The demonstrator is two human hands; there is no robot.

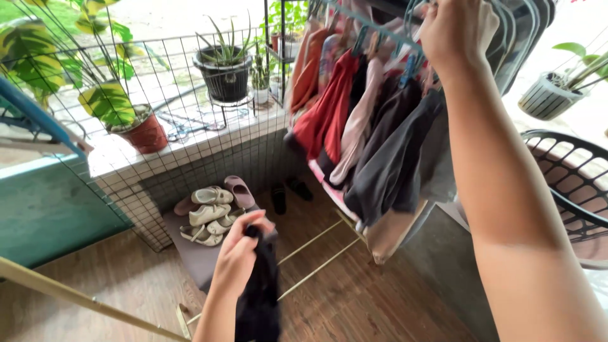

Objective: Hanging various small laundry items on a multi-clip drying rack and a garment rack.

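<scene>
Many clothes (354, 120) already hang packed along the drying rack (380, 28), so by the look of it most of the hanging is done and one piece is left in hand. The left hand (237, 253) is held low over the wooden floor (354, 297), fingers pinched around a black garment (259, 297) that dangles below it. The right hand (459, 28) is raised on a straight arm, fingers curled shut around a hanger (411, 16) on the rack.

Black cloth (259, 297) hangs limp, bunched at top (low, centre-left).
</scene>
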